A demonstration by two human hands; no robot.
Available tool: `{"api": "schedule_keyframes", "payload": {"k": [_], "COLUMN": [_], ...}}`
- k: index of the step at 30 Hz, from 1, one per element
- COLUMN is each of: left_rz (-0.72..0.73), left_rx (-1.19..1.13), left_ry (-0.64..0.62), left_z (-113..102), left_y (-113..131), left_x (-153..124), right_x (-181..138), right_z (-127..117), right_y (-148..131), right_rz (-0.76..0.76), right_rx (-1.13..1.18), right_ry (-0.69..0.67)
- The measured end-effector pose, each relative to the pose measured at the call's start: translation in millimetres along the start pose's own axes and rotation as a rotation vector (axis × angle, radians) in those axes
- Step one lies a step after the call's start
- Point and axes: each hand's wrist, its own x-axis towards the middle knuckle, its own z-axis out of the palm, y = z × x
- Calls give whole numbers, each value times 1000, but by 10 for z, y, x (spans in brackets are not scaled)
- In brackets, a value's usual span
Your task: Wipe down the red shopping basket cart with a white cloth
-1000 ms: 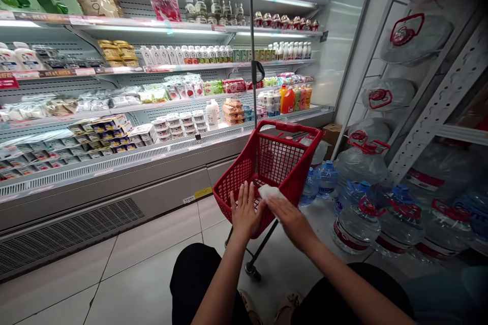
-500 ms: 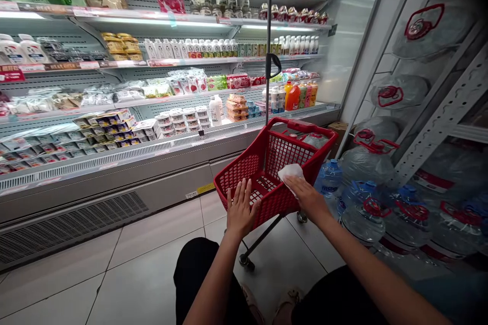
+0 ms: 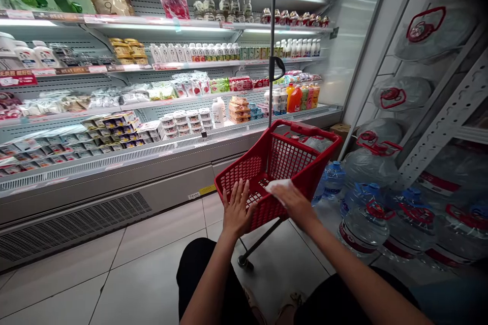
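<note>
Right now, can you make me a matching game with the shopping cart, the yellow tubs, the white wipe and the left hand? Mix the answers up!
Things:
1. shopping cart
2. yellow tubs
3. white wipe
4. left hand

Clues:
A. in the right hand
B. open, at the cart's near edge
C. red
D. on a display fridge shelf

Pairs: 1-C, 2-D, 3-A, 4-B

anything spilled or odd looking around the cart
No spill shows. One oddity: a dark mark between floor tiles, lower left, perhaps a chip or dirt. The red cart stands upright, the right hand holding a white cloth at its rim.
</note>
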Motion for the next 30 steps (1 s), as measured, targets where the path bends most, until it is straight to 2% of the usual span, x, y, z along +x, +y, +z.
{"api": "schedule_keyframes", "payload": {"k": [3, 5, 11, 14, 16, 23, 27, 30], "left_rz": [-50, -59, 141, 156, 187, 156, 75, 26], "left_rx": [16, 24, -28, -14, 3, 24, 21, 22], "left_ry": [-11, -10, 51, 93, 96, 100, 104, 107], "left_z": [-19, -25, 67, 84, 58, -43, -27, -9], "left_y": [-145, -155, 190, 216, 136, -234, -380, -417], "left_x": [42, 71, 50, -8, -39, -54, -27, -11], "right_x": [-33, -16, 174, 229, 222, -7, -177, -242], "right_z": [-115, -92, 181, 145, 29, -612, -947, -1064], "right_y": [396, 401, -327, -427, -275, 690, 999, 1115], "right_rz": [116, 153, 65, -6, -20, 102, 166, 236], "right_rx": [-35, -35, 37, 62, 44, -231, -388, -438], "right_ry": [1, -16, -74, -84, -80, -26, 38, 83]}}
